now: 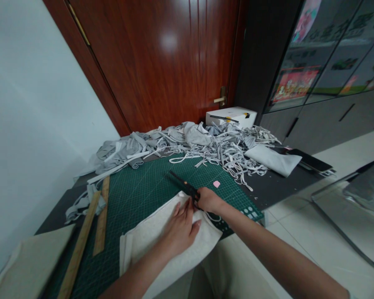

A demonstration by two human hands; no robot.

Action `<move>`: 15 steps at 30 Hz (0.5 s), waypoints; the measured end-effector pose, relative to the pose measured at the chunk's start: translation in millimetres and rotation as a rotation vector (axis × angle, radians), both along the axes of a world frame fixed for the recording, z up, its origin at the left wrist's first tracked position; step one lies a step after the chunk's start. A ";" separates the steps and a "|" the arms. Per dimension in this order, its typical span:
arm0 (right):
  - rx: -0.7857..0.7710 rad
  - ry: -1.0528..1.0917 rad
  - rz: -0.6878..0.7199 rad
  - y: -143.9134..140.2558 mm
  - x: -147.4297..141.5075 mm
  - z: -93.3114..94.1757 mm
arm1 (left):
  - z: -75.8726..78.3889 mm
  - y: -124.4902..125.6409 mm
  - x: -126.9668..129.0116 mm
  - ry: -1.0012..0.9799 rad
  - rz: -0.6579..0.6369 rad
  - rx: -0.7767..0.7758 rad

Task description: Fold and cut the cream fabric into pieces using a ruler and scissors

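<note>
In my right hand (209, 201) is a pair of black scissors (187, 185), gripped by the handles, with the blades pointing to the far left over the green cutting mat (137, 191). My left hand (179, 232) lies flat, fingers stretched, on a folded cream cloth (143, 236) near the table's front edge. Its fingertips reach close to the scissors' handles, which my right hand partly hides. A thin strip of cloth curls out beside my right wrist. Just beyond that hand, a small pink piece (216, 184) rests on the mat.
Grey and white cloth scraps and strips (193, 137) are heaped along the back. Two wooden rulers (81, 245) lie at the left, near another folded cloth (34, 257). A white box (233, 116) stands at the back by the door; a chair (355, 199) is at the right.
</note>
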State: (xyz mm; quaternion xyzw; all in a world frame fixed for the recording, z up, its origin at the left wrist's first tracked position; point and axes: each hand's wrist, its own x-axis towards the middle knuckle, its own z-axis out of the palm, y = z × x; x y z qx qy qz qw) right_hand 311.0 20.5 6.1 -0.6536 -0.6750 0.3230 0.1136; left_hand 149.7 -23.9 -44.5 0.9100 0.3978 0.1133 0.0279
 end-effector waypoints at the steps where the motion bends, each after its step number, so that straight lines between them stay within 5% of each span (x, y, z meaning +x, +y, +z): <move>1: 0.004 -0.009 0.007 0.7 0.9 2.5 | -0.8 0.2 -0.2 0.003 -0.001 0.006; 15: -0.017 -0.037 0.013 11.3 5.0 -11.8 | -1.2 -0.5 -0.8 0.047 -0.013 0.065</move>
